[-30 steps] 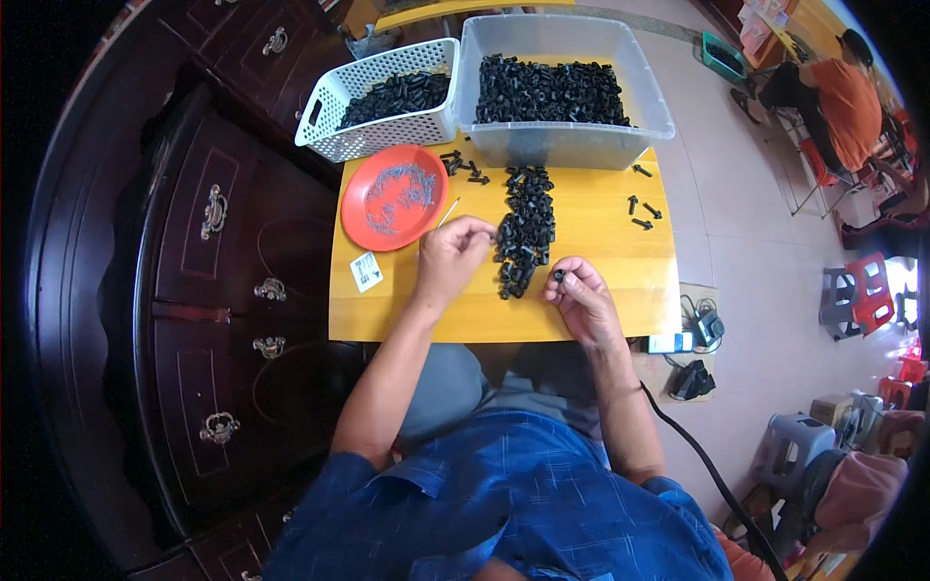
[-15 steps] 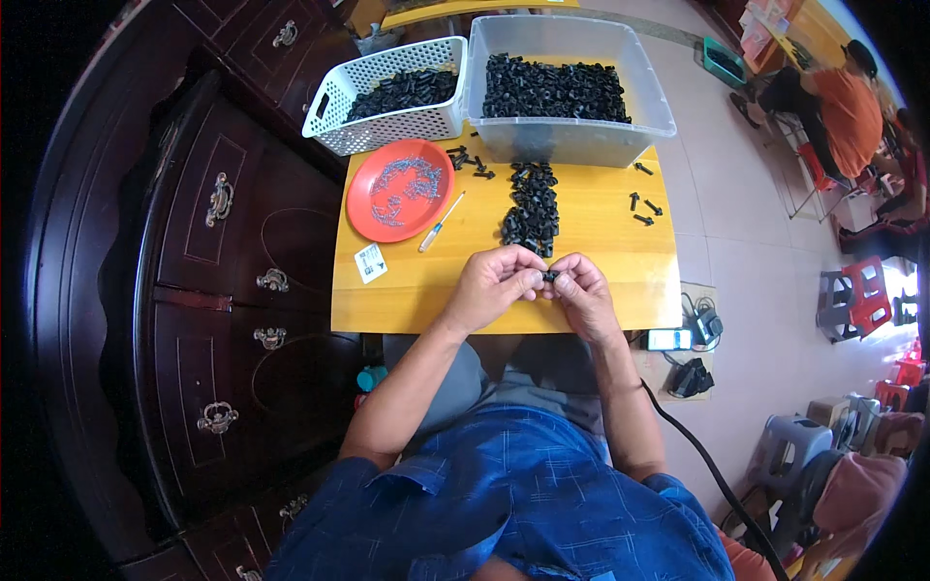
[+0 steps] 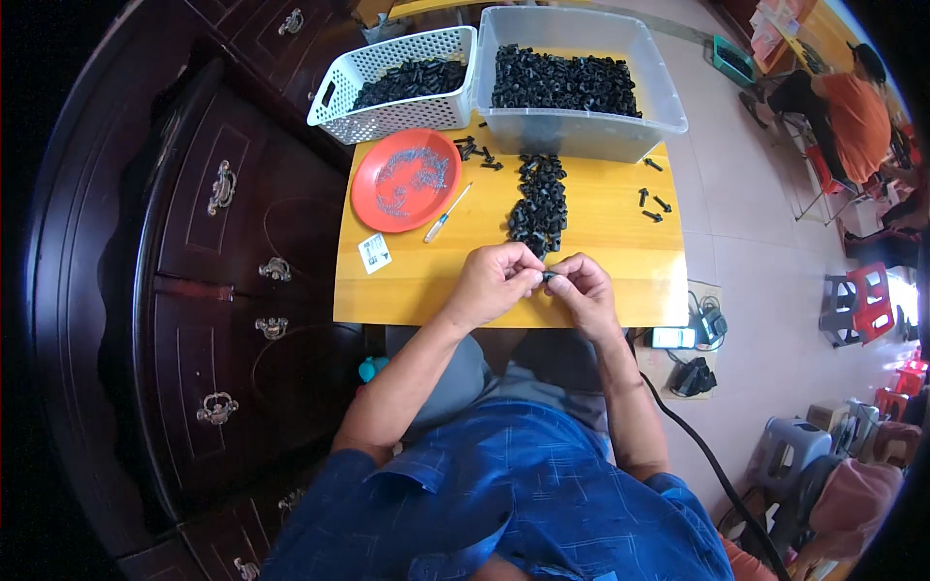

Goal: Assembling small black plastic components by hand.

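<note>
The small black fitting (image 3: 549, 276) is held in the air over the near edge of the yellow bench (image 3: 620, 252), between the two hands and just below the strip-shaped pile of black fittings (image 3: 539, 205). The thumb and fingers of the left hand (image 3: 492, 286) are pinched narrow at one end of it, and those of the right hand (image 3: 586, 295) close on the other; they hide most of its shape. It looks like moulded plastic, so it should be light, stiff and hard to crush, though its smooth, rounded surface could slip or roll. Gripping it by its sides near the ends, with fingertips alone, seems best. To the left lie a screwdriver (image 3: 449, 212) and a red plate (image 3: 369, 184) of thin metal pieces (image 3: 426, 174), likely fiddly to pick up singly.
</note>
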Demonstrator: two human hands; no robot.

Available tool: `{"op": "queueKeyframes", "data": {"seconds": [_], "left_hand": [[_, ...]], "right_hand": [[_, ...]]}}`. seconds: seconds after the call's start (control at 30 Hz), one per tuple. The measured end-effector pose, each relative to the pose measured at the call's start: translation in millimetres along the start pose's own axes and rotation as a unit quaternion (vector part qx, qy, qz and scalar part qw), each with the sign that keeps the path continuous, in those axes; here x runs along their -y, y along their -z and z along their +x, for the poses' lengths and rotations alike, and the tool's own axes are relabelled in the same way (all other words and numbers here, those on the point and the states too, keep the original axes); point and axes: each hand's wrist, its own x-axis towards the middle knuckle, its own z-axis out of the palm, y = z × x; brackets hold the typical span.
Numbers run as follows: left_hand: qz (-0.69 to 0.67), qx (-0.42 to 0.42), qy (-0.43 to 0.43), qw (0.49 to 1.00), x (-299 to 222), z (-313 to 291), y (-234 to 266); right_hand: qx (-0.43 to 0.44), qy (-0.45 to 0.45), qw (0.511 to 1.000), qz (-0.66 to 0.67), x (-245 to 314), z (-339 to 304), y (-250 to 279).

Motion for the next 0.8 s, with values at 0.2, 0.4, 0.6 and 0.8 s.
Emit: {"op": "queueKeyframes", "data": {"seconds": [0.2, 0.4, 0.6, 0.8], "left_hand": [[0.132, -0.064, -0.078, 0.986, 16, 1, -1], [0.063, -0.018, -0.028, 0.997, 10, 0, 2], [0.157, -0.002, -0.054, 0.986, -6, 3, 6], [0.296, -0.040, -0.132, 0.945, -39, -9, -4]], "right_hand": [[-0.011, 0.020, 0.998, -0.061, 0, -2, -7], [-0.024, 0.019, 0.997, -0.069, -3, -2, -6], [-0.007, 0.000, 1.000, -0.027, 4, 6, -10], [0.004, -0.052, 0.996, 0.067, 19, 1, -18]]}}
